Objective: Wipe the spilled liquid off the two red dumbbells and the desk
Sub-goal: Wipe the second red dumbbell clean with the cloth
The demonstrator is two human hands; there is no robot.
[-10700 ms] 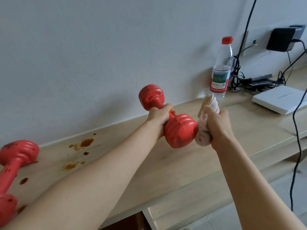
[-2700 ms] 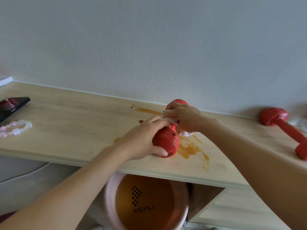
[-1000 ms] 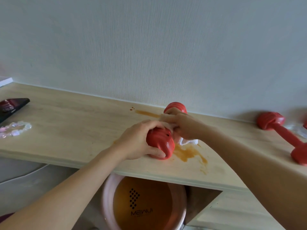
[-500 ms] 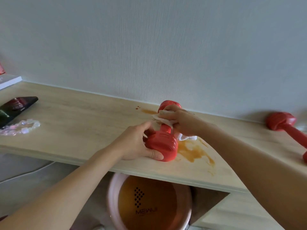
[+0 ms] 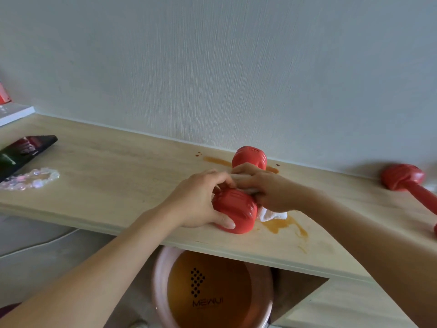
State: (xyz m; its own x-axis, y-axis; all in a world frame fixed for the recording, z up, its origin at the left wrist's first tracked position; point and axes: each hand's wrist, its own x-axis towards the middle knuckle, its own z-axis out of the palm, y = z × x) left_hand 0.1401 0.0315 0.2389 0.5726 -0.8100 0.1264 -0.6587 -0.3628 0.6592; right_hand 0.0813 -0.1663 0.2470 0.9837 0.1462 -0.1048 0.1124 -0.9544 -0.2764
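Note:
A red dumbbell lies on the light wooden desk, one head near the front edge, the other by the wall. My left hand grips its near head. My right hand holds a white cloth wrapped round the dumbbell's handle, which is hidden. Brown spilled liquid lies on the desk right of the dumbbell, with more streaks near the wall. The second red dumbbell lies at the far right, partly cut off by the frame edge.
A dark phone and a clear bead bracelet lie at the desk's left end. A white box sits at the far left. A round pinkish stool stands under the desk's front edge.
My right hand with the cloth has slid down the handle toward the near head. The left hand keeps its hold on the near head. The view shifted slightly.

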